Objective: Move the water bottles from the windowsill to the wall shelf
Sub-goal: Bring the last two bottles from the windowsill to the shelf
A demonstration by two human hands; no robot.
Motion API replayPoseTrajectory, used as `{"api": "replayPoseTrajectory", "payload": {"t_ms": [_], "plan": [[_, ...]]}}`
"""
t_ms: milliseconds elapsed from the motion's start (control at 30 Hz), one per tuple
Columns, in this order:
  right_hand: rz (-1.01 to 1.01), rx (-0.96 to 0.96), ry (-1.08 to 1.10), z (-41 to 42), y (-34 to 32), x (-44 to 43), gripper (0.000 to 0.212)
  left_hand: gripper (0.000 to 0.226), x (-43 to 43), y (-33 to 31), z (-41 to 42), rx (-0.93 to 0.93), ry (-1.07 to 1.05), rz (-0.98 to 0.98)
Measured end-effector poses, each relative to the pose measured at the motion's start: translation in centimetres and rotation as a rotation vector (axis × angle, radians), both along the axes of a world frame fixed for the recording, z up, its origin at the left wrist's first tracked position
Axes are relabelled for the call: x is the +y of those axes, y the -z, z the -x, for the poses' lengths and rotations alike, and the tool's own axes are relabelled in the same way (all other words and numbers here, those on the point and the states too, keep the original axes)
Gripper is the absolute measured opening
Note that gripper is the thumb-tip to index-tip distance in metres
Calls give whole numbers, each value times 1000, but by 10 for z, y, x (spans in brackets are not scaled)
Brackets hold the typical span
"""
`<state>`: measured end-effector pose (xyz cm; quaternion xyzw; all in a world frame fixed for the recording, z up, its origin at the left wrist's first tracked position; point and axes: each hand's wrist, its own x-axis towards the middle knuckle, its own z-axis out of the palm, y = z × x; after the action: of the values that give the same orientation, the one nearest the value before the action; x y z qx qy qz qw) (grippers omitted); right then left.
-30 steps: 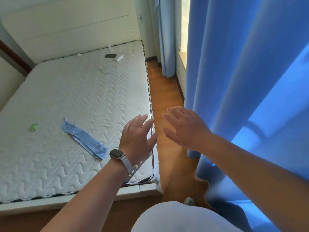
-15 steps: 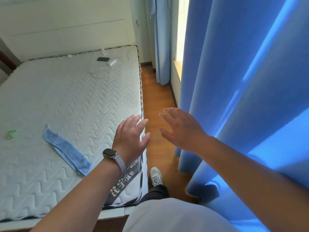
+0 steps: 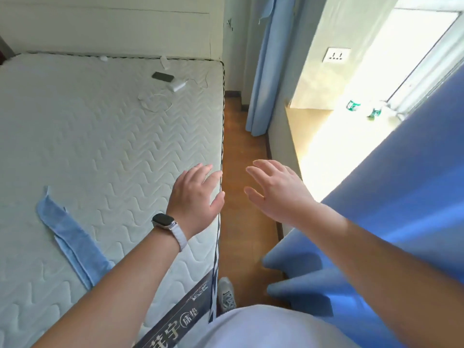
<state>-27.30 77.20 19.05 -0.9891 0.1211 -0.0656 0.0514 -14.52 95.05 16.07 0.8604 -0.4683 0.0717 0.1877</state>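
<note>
Two clear water bottles with green labels [image 3: 352, 106] stand close together on the pale wooden windowsill [image 3: 311, 129], toward its far end by the glass, washed out by sunlight.

Both hands are empty. The left hand [image 3: 195, 199], with one dark-faced smartwatch on a pale strap [image 3: 163, 220] at its wrist, hovers over the right edge of the white quilted mattress [image 3: 100, 136] with fingers spread. The right hand [image 3: 276, 192], fingers also spread, hangs over the narrow strip of brown wooden floor [image 3: 241, 151] between the mattress edge and the wall under the sill, well apart from the bottles.

There are two blue curtains. The near curtain [image 3: 401, 197] covers the sill's near end and bunches on the floor. The far curtain [image 3: 261, 71] hangs beyond the sill.

On the mattress lie one folded blue cloth strip [image 3: 70, 237], one dark phone [image 3: 162, 76] and one white charger with cable [image 3: 178, 84].
</note>
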Motion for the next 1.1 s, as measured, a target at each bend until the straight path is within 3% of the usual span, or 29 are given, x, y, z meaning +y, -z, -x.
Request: {"api": "replayPoseTrajectory", "payload": {"t_ms": [600, 800, 1100], "plan": [[19, 63, -56, -159, 13, -113, 49, 42, -91, 1, -145, -24, -32, -29], [-24, 63, -48, -210, 30, -192, 53, 45, -175, 3, -196, -58, -21, -117], [-55, 73, 78, -251, 18, -359, 55, 46, -367, -26, -261, -112, 117, -160]]}}
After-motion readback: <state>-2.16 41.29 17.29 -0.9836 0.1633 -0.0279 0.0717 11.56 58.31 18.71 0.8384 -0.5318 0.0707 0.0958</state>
